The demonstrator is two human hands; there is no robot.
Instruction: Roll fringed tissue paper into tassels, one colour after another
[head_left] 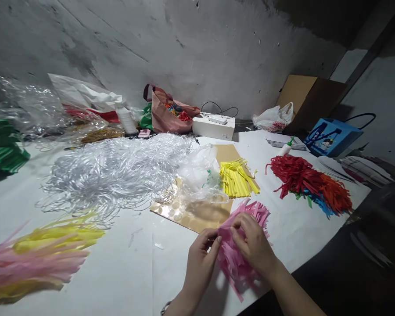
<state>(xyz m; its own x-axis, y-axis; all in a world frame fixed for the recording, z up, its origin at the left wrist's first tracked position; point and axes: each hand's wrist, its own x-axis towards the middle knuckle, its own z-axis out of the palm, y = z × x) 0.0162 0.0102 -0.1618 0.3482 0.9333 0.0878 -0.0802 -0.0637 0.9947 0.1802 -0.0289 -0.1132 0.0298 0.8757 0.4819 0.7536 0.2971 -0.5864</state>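
Observation:
Pink fringed tissue paper [240, 263] lies at the front of the white table, with both hands on it. My left hand [202, 254] pinches its left edge between thumb and fingers. My right hand [252, 239] is closed on the same paper a little to the right, fingertips pressed together. Just behind the hands are a gold sheet with dots [174, 213] and a bundle of yellow paper fringe [237, 180]. The part of the pink paper under my right hand is hidden.
A heap of silvery-white string [118, 166] covers the back left. Yellow-and-pink tissue fringe [42, 259] lies front left. Red and orange fringe [303, 175] sits right, beside a green-tipped glue bottle [286, 148]. A white box [213, 128] and pink bag [167, 114] stand by the wall.

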